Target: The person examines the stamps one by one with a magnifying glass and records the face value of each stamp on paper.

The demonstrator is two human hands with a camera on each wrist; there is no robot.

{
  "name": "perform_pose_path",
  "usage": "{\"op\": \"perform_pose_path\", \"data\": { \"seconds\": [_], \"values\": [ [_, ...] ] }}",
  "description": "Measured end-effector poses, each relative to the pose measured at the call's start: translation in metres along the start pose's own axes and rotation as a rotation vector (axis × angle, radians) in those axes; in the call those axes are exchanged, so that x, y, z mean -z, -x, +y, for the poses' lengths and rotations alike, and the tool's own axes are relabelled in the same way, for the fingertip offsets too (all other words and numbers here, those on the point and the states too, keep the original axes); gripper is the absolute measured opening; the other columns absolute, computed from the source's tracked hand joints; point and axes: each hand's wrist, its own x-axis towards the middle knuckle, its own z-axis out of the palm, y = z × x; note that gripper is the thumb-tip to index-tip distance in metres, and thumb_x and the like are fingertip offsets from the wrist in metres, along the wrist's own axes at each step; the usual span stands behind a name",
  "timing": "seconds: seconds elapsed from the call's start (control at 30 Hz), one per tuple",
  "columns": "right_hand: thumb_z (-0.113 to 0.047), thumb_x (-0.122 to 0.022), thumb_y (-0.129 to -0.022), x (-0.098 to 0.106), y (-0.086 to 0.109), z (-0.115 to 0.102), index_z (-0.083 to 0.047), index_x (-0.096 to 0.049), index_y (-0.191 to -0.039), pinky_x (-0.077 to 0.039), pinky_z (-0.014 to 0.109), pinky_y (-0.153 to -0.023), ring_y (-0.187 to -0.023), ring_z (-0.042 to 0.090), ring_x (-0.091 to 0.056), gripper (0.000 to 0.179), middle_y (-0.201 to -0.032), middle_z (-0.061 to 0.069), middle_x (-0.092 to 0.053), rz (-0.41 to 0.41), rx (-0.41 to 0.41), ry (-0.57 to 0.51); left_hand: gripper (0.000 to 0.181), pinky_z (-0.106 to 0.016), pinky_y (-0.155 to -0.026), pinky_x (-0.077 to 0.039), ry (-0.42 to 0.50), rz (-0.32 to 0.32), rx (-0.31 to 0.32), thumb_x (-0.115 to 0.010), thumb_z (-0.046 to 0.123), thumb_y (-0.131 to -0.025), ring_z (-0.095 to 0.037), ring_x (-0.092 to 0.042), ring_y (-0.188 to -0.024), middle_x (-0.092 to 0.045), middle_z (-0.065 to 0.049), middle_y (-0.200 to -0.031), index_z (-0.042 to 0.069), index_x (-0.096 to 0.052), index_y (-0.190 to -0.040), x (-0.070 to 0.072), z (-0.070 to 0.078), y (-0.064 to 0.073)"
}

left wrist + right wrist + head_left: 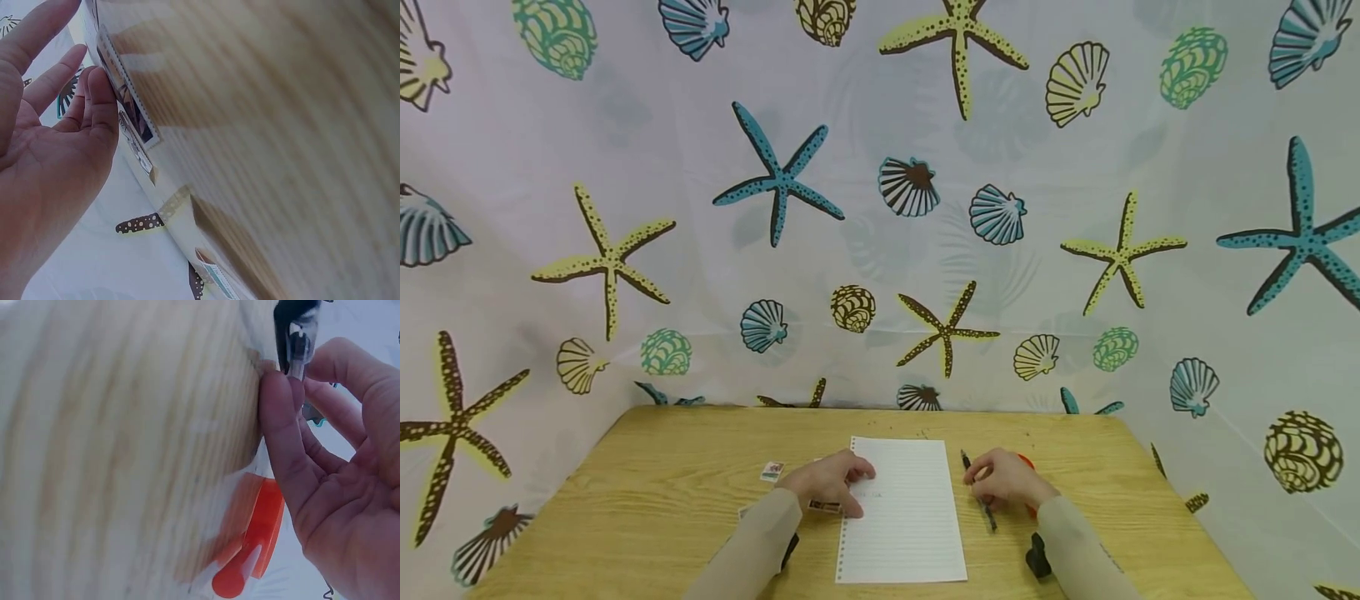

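A sheet of lined, hole-punched paper (902, 525) lies in the middle of the wooden table, with a little faint writing near its upper left. My left hand (831, 482) rests at the sheet's left edge, its fingers loosely bent and holding nothing. Beneath that hand is a dark postage stamp (825, 507), whose perforated edge shows in the left wrist view. To the right of the paper, my right hand (1006, 479) pinches a pen (989, 518) between thumb and fingers. The pen's clear and black barrel (299, 347) shows close up in the right wrist view.
Another stamp (772, 472) lies left of the left hand. Partly hidden behind the right hand is a red-orange plastic object (267, 515) on the table. Black wrist straps (1038, 557) show at the sleeves. A shell-and-starfish patterned cloth (865, 250) hangs behind the table.
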Motion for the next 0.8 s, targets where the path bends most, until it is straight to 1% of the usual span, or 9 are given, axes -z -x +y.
{"op": "perform_pose_path", "data": {
  "seconds": [0.13, 0.27, 0.33, 0.43, 0.57, 0.67, 0.8],
  "values": [
    [-0.007, -0.066, -0.083, 0.003, -0.001, 0.001, -0.007, -0.073, -0.110, -0.055, 0.031, -0.055, -0.054, 0.011, -0.058, 0.028, -0.080, 0.004, -0.070, -0.030, 0.000, -0.019, 0.054, -0.048, -0.100, -0.042, -0.010, 0.004, -0.005, -0.086, 0.004, -0.072, -0.025, -0.052, -0.108, -0.055, -0.007, -0.116, 0.010, -0.066, -0.121, -0.001, 0.001, 0.001],
    [-0.008, -0.064, -0.085, 0.006, -0.001, 0.003, -0.006, -0.072, -0.113, -0.054, 0.030, -0.055, -0.054, 0.011, -0.057, 0.030, -0.079, 0.005, -0.069, -0.061, 0.020, -0.041, 0.054, -0.048, -0.100, -0.042, -0.025, 0.005, -0.015, -0.086, 0.005, -0.072, -0.024, -0.052, -0.108, -0.055, -0.007, -0.116, 0.010, -0.065, -0.122, 0.000, 0.001, 0.001],
    [-0.008, -0.064, -0.086, 0.007, 0.001, 0.004, -0.005, -0.071, -0.115, -0.054, 0.029, -0.056, -0.057, 0.011, -0.057, 0.030, -0.084, 0.006, -0.070, -0.079, 0.028, -0.069, 0.053, -0.048, -0.100, -0.042, -0.025, 0.002, -0.017, -0.086, 0.005, -0.072, -0.025, -0.051, -0.108, -0.054, -0.007, -0.116, 0.010, -0.065, -0.122, 0.000, 0.002, 0.002],
    [-0.009, -0.063, -0.087, 0.010, 0.002, 0.007, -0.004, -0.070, -0.118, -0.051, 0.028, -0.058, -0.062, 0.012, -0.054, 0.032, -0.089, 0.005, -0.069, -0.110, 0.019, -0.130, 0.054, -0.048, -0.100, -0.042, -0.020, -0.004, -0.018, -0.085, 0.005, -0.073, -0.025, -0.052, -0.108, -0.055, -0.007, -0.116, 0.009, -0.065, -0.122, 0.000, 0.002, 0.002],
    [-0.007, -0.063, -0.086, 0.012, 0.003, 0.011, -0.004, -0.067, -0.124, -0.050, 0.027, -0.059, -0.063, 0.013, -0.050, 0.038, -0.084, 0.003, -0.064, -0.146, 0.000, -0.202, 0.053, -0.048, -0.100, -0.042, -0.021, -0.001, -0.008, -0.085, 0.005, -0.073, -0.024, -0.052, -0.108, -0.055, -0.006, -0.116, 0.010, -0.065, -0.122, 0.000, 0.002, 0.001],
    [-0.005, -0.064, -0.085, 0.012, 0.003, 0.013, -0.004, -0.065, -0.128, -0.054, 0.029, -0.062, -0.064, 0.013, -0.055, 0.042, -0.084, 0.005, -0.061, -0.155, 0.007, -0.218, 0.053, -0.048, -0.101, -0.042, -0.027, 0.003, 0.000, -0.085, 0.005, -0.073, -0.023, -0.053, -0.108, -0.056, -0.006, -0.116, 0.011, -0.066, -0.121, 0.000, 0.002, 0.001],
    [-0.005, -0.068, -0.085, 0.012, 0.004, 0.016, -0.003, -0.062, -0.131, -0.058, 0.033, -0.068, -0.072, 0.015, -0.062, 0.046, -0.095, 0.009, -0.061, -0.155, 0.040, -0.214, 0.053, -0.047, -0.100, -0.043, -0.035, 0.002, -0.002, -0.085, 0.005, -0.073, -0.024, -0.053, -0.108, -0.056, -0.006, -0.116, 0.012, -0.066, -0.122, 0.000, 0.001, 0.000]
  ]
}}
